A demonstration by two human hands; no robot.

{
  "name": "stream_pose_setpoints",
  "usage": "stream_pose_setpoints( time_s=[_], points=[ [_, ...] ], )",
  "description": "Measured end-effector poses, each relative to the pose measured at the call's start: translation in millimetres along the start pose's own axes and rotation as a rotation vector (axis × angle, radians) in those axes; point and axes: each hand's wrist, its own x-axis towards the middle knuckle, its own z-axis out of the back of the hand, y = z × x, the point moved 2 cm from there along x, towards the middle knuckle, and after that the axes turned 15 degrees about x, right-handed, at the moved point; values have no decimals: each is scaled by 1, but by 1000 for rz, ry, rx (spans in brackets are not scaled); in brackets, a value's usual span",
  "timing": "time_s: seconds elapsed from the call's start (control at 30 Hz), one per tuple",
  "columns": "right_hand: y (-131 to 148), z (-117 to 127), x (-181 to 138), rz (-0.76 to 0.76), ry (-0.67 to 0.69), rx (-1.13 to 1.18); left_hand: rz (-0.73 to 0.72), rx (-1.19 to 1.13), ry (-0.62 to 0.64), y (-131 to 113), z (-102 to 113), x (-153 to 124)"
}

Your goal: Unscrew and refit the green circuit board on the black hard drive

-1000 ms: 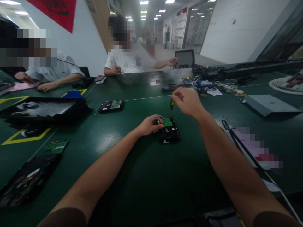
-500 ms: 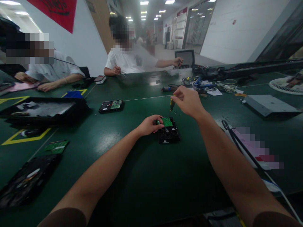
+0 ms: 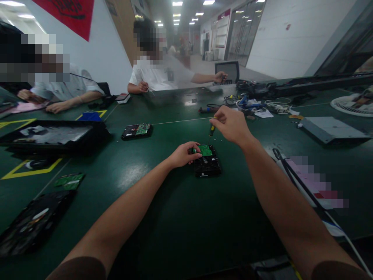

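A black hard drive with a green circuit board on top lies on the dark green table. My left hand grips its left far corner, fingers curled round the edge. My right hand hovers above and behind the drive, closed on a small screwdriver with a yellow and black handle that points down toward the table.
A second hard drive lies further left. A black tray sits at the left, a loose green board and another dark drive near the left front. Cables and tools clutter the far right. Two other people sit across the table.
My right hand has lifted the screwdriver slightly up and away from the drive. My left hand and the drive have stayed put. The person opposite moved one hand.
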Motion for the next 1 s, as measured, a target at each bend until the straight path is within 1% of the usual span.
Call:
stream_pose_setpoints(
  time_s=[0.13, 0.27, 0.37, 0.5, 0.63, 0.83, 1.0],
  points=[
    [1, -2, 0, 14, 34, 3, 7, 8, -7, 0, 0, 0],
    [1, -2, -2, -32, -1, 20, 19, -2, 2, 0, -1, 0],
    [0, -2, -2, -36, -15, 33, 21, 0, 3, 0, -1, 0],
    [-1, -1, -1, -26, 16, 53, 8, 0, -5, 0, -1, 0],
    [1, -2, -1, -8, 48, 21, 9, -16, -7, 0, -1, 0],
    [2, 0, -2, -24, 4, 17, 3, -7, -4, -2, 0, -1],
    [3, -1, -1, -4, 44, 12, 1, -4, -2, -1, 0, 0]
  ],
)
